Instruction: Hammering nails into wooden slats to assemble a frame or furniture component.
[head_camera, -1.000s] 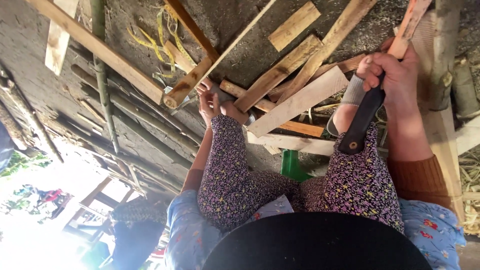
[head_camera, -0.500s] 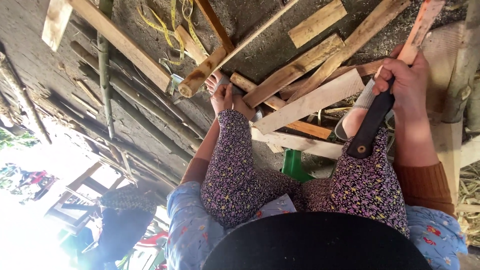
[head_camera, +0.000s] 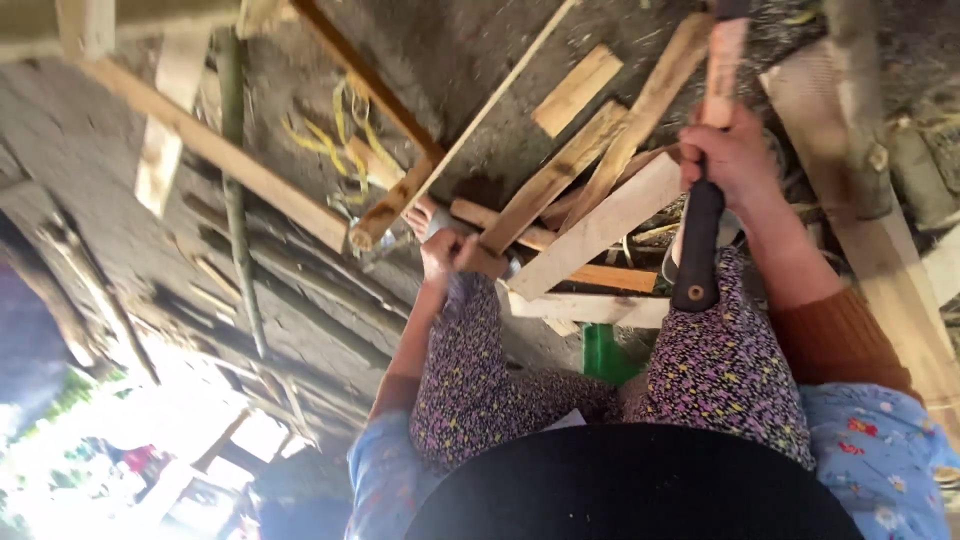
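Since a moment ago the right hand (head_camera: 735, 155), clamped on the black-handled knife (head_camera: 698, 245), has lifted above the knee, while the left hand (head_camera: 445, 255) now grips a wood piece (head_camera: 485, 260) among the slats

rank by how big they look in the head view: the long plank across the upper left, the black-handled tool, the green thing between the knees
1. long plank
2. black-handled tool, though it is nearer the camera
3. green thing, partly hidden, plainly smallest

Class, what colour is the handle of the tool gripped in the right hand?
Black handle, seen in the head view.
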